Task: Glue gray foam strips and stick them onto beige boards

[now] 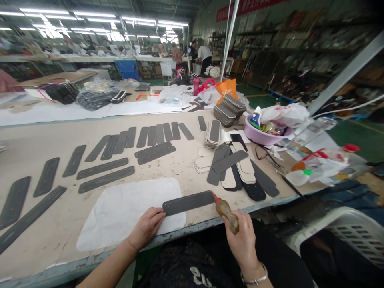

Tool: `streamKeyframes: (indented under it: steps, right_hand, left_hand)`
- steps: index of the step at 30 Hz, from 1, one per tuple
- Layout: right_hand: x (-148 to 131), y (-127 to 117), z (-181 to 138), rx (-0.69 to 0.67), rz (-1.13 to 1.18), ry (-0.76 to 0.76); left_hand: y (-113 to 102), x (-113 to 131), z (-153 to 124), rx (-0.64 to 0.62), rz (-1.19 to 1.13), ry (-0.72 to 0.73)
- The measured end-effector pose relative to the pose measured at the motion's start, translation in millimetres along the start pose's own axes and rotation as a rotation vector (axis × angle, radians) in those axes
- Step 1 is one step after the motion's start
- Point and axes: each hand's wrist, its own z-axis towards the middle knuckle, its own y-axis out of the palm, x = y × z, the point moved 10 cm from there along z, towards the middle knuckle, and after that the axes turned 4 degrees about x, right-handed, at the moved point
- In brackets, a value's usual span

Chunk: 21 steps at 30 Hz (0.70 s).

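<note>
Strip of dark grey material [189,203] lies near the front edge of the desk [186,176], its left part over a white sheet [120,212] and its right end beyond it. The left hand [149,223] has its fingers together at the strip's left end; whether the thumb pinches it from below I cannot tell. The right hand [242,236] is wrapped round a brownish bottle [227,215], whose red nozzle [214,196] points at the strip's right end; contact there is too small to judge.

Similar grey strips [46,177] are spread across the left and middle of the desk. Right of the worked strip, more grey strips and cream-coloured pieces [245,163] overlap in a loose pile.

Writing shows in several places, though little of it reads. White characters on the red banner [243,9] are blurred and cut off by the upper edge. An orange bag [227,88] carries pale lettering, too small to make out. White lettering [200,277] on the person's black clothing is slanted and illegible. In the purple basin [260,137], a blue-and-white container [255,117] bears markings that cannot be read.
</note>
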Motion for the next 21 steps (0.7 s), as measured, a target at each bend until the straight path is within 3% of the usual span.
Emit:
streamKeyframes:
  steps: [3, 8, 11, 15, 21]
  right_hand:
    - [-23, 18, 1, -0.087, 0.135, -0.005]
    - [-66, 73, -9, -0.331, 0.365, -0.054]
    - [-79, 96, -14, -0.393, 0.407, -0.067]
    - [-83, 108, -17, -0.43, 0.388, -0.069]
    - [-81, 103, -28, -0.482, 0.388, -0.028]
  left_hand:
    - [-1, 4, 2, -0.009, -0.003, -0.005]
    - [-1, 6, 3, -0.028, -0.015, -0.016]
    - [-1, 7, 3, -0.027, -0.008, -0.01]
    - [-1, 8, 3, -0.037, -0.007, -0.005]
    - [0, 6, 2, -0.04, -0.004, 0.001]
